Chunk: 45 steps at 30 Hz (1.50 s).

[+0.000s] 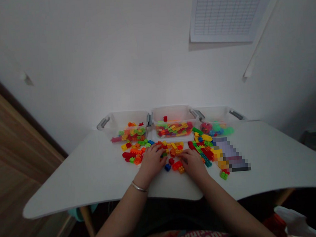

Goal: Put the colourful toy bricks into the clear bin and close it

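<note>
Loose plastic toy bricks in many colours lie across the white table, with both of my hands among them. My left hand (153, 161), a bangle at its wrist, curls over the pile, a green brick (164, 154) between its fingers and thumb. My right hand (193, 161) has its fingers bent together, with an orange brick (173, 153) at their tips. Between the hands, nearer me, are a blue brick (167, 167), a red brick (171, 161) and a joined red-orange and yellow piece (177, 166). The palms hide some bricks.
Along the wall stand three clear bins: a left bin (129, 118), a middle bin (171, 112) and a right bin (214, 112), each with toy pieces inside. A blurred flat rectangular object (233, 154) lies right of the bricks. A green brick (224, 175) sits near it.
</note>
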Tool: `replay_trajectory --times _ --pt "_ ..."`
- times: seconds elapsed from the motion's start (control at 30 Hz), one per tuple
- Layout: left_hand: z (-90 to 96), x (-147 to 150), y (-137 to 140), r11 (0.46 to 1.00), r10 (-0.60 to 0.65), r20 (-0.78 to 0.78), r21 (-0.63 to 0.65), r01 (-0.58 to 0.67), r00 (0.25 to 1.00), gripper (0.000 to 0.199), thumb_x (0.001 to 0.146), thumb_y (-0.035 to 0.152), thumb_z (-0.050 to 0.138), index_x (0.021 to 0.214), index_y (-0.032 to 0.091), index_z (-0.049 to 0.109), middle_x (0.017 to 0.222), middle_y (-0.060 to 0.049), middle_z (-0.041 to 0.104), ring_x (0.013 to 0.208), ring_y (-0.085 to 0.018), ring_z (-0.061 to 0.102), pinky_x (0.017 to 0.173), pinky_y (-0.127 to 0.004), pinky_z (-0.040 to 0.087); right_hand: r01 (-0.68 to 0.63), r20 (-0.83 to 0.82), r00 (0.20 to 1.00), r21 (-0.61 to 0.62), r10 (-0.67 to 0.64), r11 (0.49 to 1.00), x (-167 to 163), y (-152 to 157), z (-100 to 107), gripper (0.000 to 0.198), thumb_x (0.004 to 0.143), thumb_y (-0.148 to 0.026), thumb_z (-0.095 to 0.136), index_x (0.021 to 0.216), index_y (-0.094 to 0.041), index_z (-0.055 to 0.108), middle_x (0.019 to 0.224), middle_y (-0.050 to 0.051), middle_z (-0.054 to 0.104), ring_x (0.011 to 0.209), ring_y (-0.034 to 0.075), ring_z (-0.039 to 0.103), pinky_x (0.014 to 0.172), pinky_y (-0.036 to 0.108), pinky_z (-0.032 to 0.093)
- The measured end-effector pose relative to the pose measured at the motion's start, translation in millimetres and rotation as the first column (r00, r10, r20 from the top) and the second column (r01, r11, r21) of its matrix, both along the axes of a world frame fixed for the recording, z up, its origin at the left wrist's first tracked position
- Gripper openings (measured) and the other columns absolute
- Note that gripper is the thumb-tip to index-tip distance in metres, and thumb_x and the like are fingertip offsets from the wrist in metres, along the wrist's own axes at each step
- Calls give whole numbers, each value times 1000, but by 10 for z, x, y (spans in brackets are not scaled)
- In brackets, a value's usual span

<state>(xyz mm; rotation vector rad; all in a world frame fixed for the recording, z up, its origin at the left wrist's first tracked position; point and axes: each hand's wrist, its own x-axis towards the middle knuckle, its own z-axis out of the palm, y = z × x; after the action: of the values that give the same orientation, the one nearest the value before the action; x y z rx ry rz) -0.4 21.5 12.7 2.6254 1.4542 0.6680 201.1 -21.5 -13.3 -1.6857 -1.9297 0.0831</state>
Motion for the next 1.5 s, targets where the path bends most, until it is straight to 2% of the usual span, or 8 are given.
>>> replay_trajectory --times 0.47,0.63,0.73,0.9,1.0,1.1,1.23,1.5 --pt "-72 -5 27 1000 4 66 -15 -3 998 29 89 26 61 116 21 70 128 -10 66 131 -31 49 112 -52 37 96 142 985 1 -95 995 -20 -28 64 19 86 -16 57 95 -20 74 100 11 69 97 27 59 86 38 45" --pt "-72 -10 33 1000 10 83 -30 -8 996 28 90 25 59 115 19 71 126 -9 68 129 -31 51 112 -52 38 78 -164 985 145 -54 986 124 70 111 20 86 -24 53 98 -18 68 98 9 70 93 24 61 85 37 47" --pt "-77 -21 38 999 9 78 -42 -5 997 28 91 26 59 115 18 71 125 -9 68 129 -31 51 112 -52 39 191 -339 935 235 -103 953 335 201 240 27 86 -37 53 99 -17 66 90 9 69 84 24 61 79 37 48" --pt "-80 -30 32 1000 4 103 -26 -2 995 26 90 26 59 112 20 71 123 -8 69 127 -30 53 111 -53 40 408 -476 851 335 -221 849 773 486 541 28 83 -42 52 93 -17 62 85 8 66 79 22 58 78 36 46" --pt "-74 -31 26 999 15 103 -33 -12 995 26 89 25 59 112 20 72 123 -8 69 127 -30 52 111 -52 40 550 -405 822 387 -400 740 976 655 666 26 80 -35 51 90 -16 66 90 12 68 92 27 55 89 43 41" --pt "-66 -36 23 999 24 95 -47 -19 995 27 89 25 59 113 20 71 124 -7 69 128 -30 52 112 -52 38 645 -372 760 334 -533 687 1084 795 711 29 80 -33 51 93 -16 70 90 14 68 94 30 54 88 44 38" --pt "-56 -46 21 999 11 94 -46 -7 995 27 89 24 58 113 19 71 123 -8 69 127 -30 52 112 -52 38 677 -290 735 251 -614 692 1125 904 689 31 80 -32 52 97 -16 73 86 14 69 91 30 55 85 42 38" --pt "-50 -39 -2 999 15 86 -53 -10 996 27 89 23 59 113 20 70 122 -7 70 126 -30 52 112 -51 37 634 -51 763 249 -644 732 1165 926 646 36 86 -32 46 95 -14 77 87 17 73 87 28 60 80 38 38"
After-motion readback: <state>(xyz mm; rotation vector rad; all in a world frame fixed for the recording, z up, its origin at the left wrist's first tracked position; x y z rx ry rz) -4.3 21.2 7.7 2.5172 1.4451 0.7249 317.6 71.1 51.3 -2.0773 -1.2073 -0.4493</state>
